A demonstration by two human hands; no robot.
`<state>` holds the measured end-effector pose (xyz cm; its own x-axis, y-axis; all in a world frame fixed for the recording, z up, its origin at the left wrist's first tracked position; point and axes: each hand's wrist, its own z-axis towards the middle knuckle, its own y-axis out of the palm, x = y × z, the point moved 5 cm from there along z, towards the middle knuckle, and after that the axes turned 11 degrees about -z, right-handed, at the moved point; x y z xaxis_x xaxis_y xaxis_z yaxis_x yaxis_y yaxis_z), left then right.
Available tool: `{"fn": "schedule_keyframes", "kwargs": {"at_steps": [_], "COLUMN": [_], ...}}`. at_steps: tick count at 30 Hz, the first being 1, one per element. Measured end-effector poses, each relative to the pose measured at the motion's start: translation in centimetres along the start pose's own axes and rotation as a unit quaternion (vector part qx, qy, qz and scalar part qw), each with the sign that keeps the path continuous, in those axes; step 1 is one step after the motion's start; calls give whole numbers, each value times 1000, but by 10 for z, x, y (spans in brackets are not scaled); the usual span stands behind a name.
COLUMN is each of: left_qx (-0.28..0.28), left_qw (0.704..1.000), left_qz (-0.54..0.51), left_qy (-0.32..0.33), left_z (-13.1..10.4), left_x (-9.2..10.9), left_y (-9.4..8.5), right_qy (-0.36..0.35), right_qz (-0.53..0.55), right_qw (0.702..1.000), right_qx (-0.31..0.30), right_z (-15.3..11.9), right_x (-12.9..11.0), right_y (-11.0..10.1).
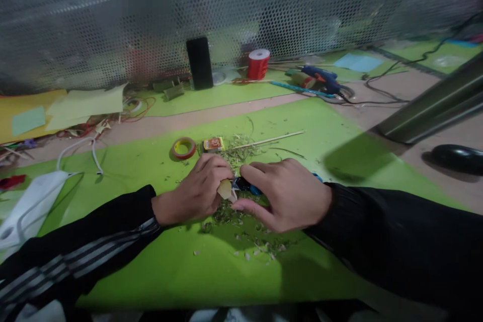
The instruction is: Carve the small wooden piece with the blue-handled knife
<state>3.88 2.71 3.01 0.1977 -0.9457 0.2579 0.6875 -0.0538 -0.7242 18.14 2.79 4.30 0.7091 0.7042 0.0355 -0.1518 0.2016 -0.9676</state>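
Note:
My left hand (199, 190) is closed round a short pale yellowish piece (225, 189), possibly bamboo or wood, with its end showing past the fingers. In my right hand (290, 195) is a utility knife (243, 184) with a black and blue body, its blade against or very close to the piece. The right thumb reaches toward a small whitish sliver at the piece's edge. Greenish shavings (226, 215) lie beneath and around both hands on the green mat (158, 266). Most of the knife's handle is hidden under the right hand.
Beyond my hands are a tape roll (184, 148), a small matchbox-like box (213, 145) and a thin stick (279, 137). A phone (199, 63), red spool (258, 64) and glue gun (320, 78) stand farther back. At left lies a white power strip (32, 206); a metal post (426, 103) rises at right.

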Motion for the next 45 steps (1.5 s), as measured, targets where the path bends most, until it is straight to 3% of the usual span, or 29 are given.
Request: {"fn": "schedule_keyframes", "kwargs": {"at_steps": [5, 19, 29, 36, 45], "left_qx": [11, 32, -4, 4, 19], "left_qw": [1000, 999, 1000, 1000, 997], "left_qz": [5, 19, 24, 23, 70], "left_qy": [-9, -11, -10, -12, -25], "left_z": [-3, -3, -4, -4, -3], "left_x": [-3, -2, -3, -2, -1], "left_y": [1, -1, 3, 1, -1], "right_qy": [-2, 7, 0, -9, 17], "right_qz": [29, 40, 3, 36, 36], "right_qw": [998, 997, 1000, 997, 997], "right_qx": [-57, -67, -10, -65, -71], "right_z": [3, 4, 0, 3, 3], "right_x": [2, 5, 0, 4, 8], "right_y": [0, -2, 0, -1, 2]}}
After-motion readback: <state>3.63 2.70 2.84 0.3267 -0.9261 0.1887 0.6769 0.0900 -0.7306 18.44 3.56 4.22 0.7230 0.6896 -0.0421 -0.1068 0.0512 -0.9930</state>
